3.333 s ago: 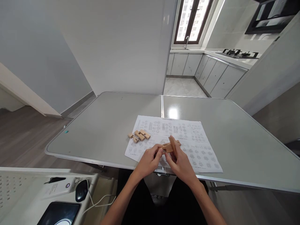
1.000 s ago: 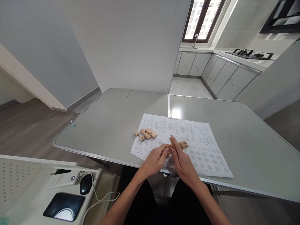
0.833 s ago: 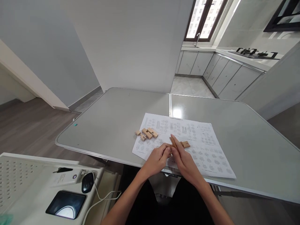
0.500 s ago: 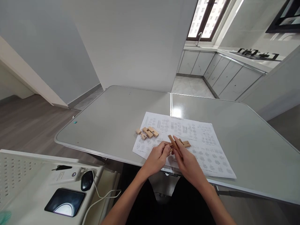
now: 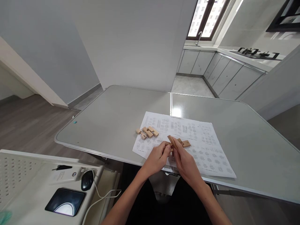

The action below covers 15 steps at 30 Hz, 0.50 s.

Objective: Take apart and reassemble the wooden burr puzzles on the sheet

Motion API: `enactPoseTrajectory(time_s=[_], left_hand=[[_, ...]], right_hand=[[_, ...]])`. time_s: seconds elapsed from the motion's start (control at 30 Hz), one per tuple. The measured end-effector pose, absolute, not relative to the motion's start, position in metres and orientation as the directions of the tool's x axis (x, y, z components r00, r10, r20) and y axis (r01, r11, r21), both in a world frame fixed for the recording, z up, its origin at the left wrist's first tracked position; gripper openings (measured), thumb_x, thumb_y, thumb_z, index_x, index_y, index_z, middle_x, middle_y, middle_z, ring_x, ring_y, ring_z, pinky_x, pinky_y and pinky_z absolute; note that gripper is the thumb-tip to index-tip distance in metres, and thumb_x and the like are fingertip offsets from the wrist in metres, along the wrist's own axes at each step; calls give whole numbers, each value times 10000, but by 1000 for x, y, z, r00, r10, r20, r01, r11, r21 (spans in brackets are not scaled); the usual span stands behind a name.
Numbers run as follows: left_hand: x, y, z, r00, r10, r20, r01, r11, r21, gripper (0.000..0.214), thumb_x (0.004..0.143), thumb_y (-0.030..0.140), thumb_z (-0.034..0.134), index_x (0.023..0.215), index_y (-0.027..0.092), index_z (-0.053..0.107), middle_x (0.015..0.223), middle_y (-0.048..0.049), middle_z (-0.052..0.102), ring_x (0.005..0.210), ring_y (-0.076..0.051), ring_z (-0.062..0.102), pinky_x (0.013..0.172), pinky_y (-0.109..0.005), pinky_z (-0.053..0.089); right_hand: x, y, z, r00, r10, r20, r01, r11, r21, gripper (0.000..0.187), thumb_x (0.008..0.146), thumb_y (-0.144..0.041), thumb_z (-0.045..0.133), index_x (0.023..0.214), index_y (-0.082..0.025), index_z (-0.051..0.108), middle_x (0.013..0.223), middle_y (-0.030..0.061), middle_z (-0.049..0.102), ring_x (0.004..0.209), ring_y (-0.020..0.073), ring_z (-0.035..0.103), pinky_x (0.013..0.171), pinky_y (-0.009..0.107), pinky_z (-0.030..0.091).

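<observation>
Daylight is coming through the window (image 5: 207, 18), which is glowing nearly white. A patch of glare is shining on the counter (image 5: 127, 109) beside its seam (image 5: 171, 104). The phone (image 5: 64, 200) is reflecting a bright curve, while dark trousers (image 5: 140, 204) are sinking toward black. Wide-angle distortion is stretching the edges, and the paper sheet (image 5: 189, 133) is showing print too blurred to read.

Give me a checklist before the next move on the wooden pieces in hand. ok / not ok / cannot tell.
1. Left grip on the held pieces: ok, fingers closed.
2. Right grip on the held pieces: ok, fingers closed around the tilted one.
3. Held pieces fully seated together: cannot tell, fingers hide the joint.
4. Loose blocks apart from both grips: ok, grouped at the left edge of the sheet.
5. Sheet uncovered: not ok, grips and blocks hide parts.
</observation>
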State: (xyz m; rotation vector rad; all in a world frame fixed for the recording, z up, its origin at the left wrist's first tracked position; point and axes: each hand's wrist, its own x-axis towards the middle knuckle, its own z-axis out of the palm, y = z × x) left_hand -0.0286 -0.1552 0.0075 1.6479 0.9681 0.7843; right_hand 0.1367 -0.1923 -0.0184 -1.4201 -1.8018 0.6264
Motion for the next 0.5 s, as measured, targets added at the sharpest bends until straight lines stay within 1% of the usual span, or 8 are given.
enactPoseTrajectory(time_s=[0.1,0.17,0.23,0.3,0.37,0.4,0.43,0.5], left_hand=[[-29,-155,7,460,887,38,198,-144,970,375,1077,485,389,1000,187,603,833,-26,607,722,-170,533,702,-297,450],[-29,-155,7,455,890,37,180,-132,975,378,1072,493,404,997,185,610,849,-32,617,728,-169,537,706,-296,459],[-29,-155,7,449,893,33,154,-113,982,378,1069,501,417,999,183,608,852,-28,605,725,-160,523,697,-288,454],[-29,-156,7,433,901,23,109,-78,991,375,1065,513,431,1005,182,597,820,-10,563,710,-149,497,666,-272,432],[-28,-156,5,406,914,11,49,-33,998,381,1062,531,437,1012,183,582,763,16,492,678,-137,454,623,-257,392],[-28,-155,4,395,919,4,15,-10,1000,387,1062,540,436,1020,181,575,739,29,452,659,-130,427,605,-252,368],[-27,-155,2,387,922,-3,-17,10,1000,395,1061,549,435,1031,179,570,723,40,415,643,-123,399,590,-249,344],[-26,-154,0,384,923,-13,-78,47,996,410,1055,568,445,1058,174,558,714,54,364,627,-113,354,569,-243,301]], right_hand=[[136,-191,-18,-114,957,268,609,281,-742,537,1108,-301,342,1639,-379,316,1637,3,467,1531,277,397,991,397,623],[136,-191,-17,-121,952,282,618,295,-729,531,1110,-302,346,1636,-371,325,1620,29,492,1480,285,484,937,378,639],[137,-192,-17,-121,948,294,623,304,-721,541,1113,-314,356,1650,-345,301,1527,87,594,1288,287,675,832,356,658],[141,-194,-17,-115,948,296,622,301,-723,592,1109,-337,392,1676,-302,227,1340,127,714,949,252,790,698,334,652],[148,-196,-18,-80,941,327,623,304,-721,667,1096,-365,451,1689,-266,164,1179,114,753,697,200,739,601,315,621],[153,-197,-20,-50,931,361,629,310,-713,693,1085,-378,483,1688,-256,164,1147,105,745,658,185,703,591,316,612],[159,-196,-21,-14,913,408,643,320,-695,706,1072,-389,515,1681,-250,187,1137,99,729,666,182,681,610,328,613],[173,-194,-24,24,874,485,692,335,-639,697,1047,-403,565,1654,-247,261,1149,100,698,792,214,680,730,389,627]])
